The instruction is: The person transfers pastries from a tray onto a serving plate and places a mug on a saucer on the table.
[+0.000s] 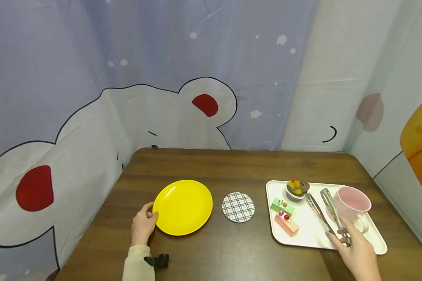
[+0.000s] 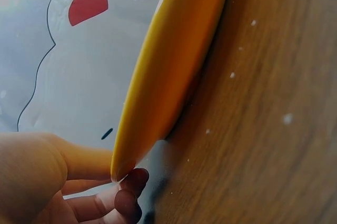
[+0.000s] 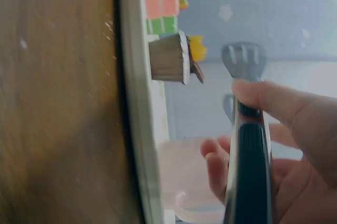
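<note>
My left hand pinches the left rim of a round yellow plate. In the left wrist view the thumb lies on top of the plate's edge, with the fingers curled beneath it. My right hand holds metal tongs, their two arms spread apart, over a white tray. Seen from the right wrist, thumb and fingers wrap the tongs' dark-centred handle, and nothing is between the tips. Nearest the tongs are a pink mug and a chocolate-topped cupcake with yellow fruit.
Also on the tray, at its left side, lie a green cake slice and a pink cake slice. A round checked coaster rests between plate and tray on the brown wooden table. A patterned curtain hangs behind.
</note>
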A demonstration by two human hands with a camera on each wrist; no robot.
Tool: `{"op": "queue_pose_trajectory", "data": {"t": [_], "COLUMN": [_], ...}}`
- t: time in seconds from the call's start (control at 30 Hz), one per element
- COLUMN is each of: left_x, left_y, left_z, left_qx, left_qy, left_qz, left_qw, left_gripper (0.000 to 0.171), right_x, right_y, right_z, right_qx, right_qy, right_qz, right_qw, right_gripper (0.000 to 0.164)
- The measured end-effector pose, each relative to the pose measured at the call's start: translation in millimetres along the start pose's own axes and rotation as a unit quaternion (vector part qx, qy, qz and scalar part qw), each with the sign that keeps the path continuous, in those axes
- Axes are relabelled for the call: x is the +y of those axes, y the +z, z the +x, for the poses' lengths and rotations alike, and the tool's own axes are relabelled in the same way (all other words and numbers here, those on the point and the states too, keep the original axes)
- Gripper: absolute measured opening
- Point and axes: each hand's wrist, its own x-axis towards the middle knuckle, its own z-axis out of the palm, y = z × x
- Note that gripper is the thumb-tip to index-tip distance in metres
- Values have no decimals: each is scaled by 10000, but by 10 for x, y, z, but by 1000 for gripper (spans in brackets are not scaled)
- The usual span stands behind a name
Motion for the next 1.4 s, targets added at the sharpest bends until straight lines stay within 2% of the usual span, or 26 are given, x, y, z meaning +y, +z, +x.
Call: {"op": "queue_pose_trajectory", "data": {"t": [0.1,0.27,0.5,0.77,0.97,1.17,1.4], "left_x": [9,15,23,29,27,27,21], "left_y": [-15,-22,-20,-15,-8,-5,-4], "left_z": [4,7,1,-3,-10,-10,-9], "left_qx": [4,-55,-83,-109,-139,-146,-175], "left_qy": [7,-2,-7,-29,-50,-73,-157], "left_qz": [5,-8,-15,-45,-65,-119,-122], "left_qw": [10000,10000,10000,9999,9999,9998,9996], "left_gripper": [46,46,46,46,46,46,47], "right_x": [31,89,81,36,38,19,-23], "right_y": [-49,-155,-250,-198,-145,-127,-119], "right_z": [-21,-55,-184,-259,-260,-248,-203], "right_qx": [-135,-535,-1062,-1299,-1537,-2038,-2247], "right_qy": [-203,-237,-244,-492,-645,-459,-257], "right_qz": [-1,-160,-186,-158,-365,-745,-807], "right_qw": [9997,9982,9939,9902,9853,9751,9707], "right_gripper": [56,57,45,42,43,47,46]}}
